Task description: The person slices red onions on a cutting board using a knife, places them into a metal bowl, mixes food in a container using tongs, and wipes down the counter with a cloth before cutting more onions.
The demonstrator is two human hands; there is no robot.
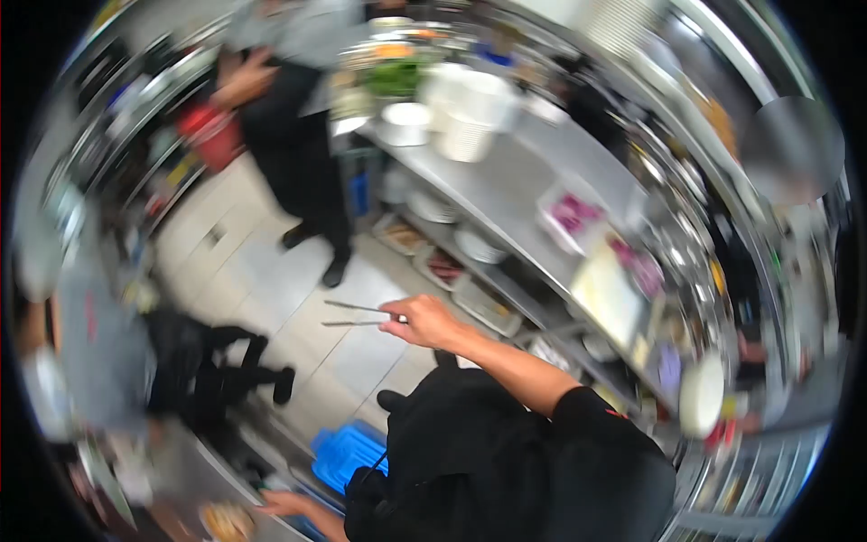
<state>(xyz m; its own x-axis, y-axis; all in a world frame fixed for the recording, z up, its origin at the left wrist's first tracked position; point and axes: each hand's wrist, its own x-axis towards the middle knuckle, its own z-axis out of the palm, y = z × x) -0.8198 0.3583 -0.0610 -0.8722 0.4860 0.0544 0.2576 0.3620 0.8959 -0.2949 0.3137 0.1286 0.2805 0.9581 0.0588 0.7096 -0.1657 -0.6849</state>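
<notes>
My right hand (419, 322) is out in front of me over the tiled floor, closed around a pair of slim metal tongs (354, 314). The two tong arms point left and stand slightly apart. Low in the view, my left hand (285, 503) is beside the edge of a steel counter (212, 470), its fingers stretched out and holding nothing that I can see. Just left of that hand is a blurred round container of pale food (228, 522). A blue plastic bin (348, 456) stands on the floor between my body and the counter.
A long steel worktable (515, 176) runs along the right, with stacked white tubs (468, 117), a purple-filled container (571, 217) and a cutting board (610, 294). One person (293, 135) stands ahead near a red bucket (210, 135); another (108, 334) is at the left. Tiled floor (289, 325) lies between.
</notes>
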